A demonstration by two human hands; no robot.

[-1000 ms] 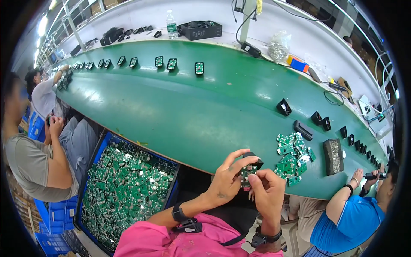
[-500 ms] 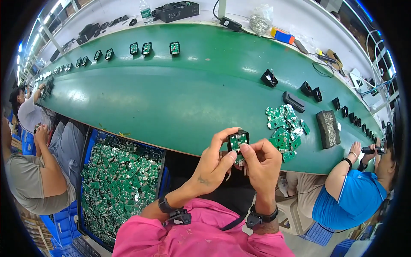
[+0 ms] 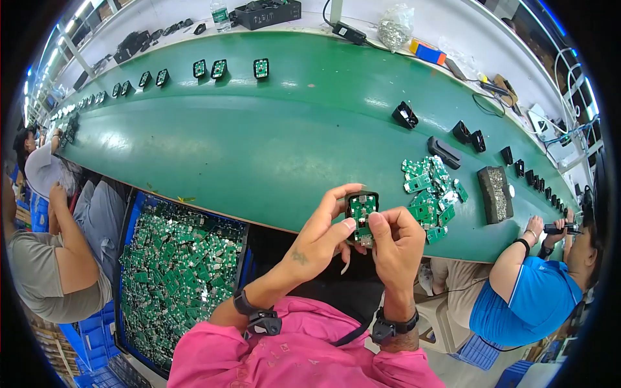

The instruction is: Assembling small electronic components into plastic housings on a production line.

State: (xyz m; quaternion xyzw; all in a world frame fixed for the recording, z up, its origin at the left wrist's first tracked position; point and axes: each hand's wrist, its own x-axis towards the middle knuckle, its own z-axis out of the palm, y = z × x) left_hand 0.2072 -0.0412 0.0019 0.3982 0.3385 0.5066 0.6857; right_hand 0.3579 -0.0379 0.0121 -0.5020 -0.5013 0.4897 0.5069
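Note:
Just past the table's near edge, a small black plastic housing (image 3: 363, 193) is held upright between my two hands. A green circuit board (image 3: 361, 227) sits in its opening, face toward me. My left hand (image 3: 313, 240) wraps the housing's left side, its index finger over the top and thumb at the rim. My right hand (image 3: 399, 249) grips from the right, with the thumb pressed on the board. The fingers behind the housing are partly hidden. A loose pile of green circuit boards (image 3: 425, 194) lies on the table beyond my right hand.
Black housings (image 3: 405, 116) line the right side of the green table (image 3: 259, 136); board-filled housings (image 3: 261, 68) line the far left. A dark foam block (image 3: 495, 194) lies right of the pile. A blue-rimmed bin of boards (image 3: 181, 278) stands lower left. Co-workers sit on both sides.
The board and housing now face me more fully, with more of the board showing. My right thumb has shifted slightly right on it. At left, a co-worker's hand has moved up.

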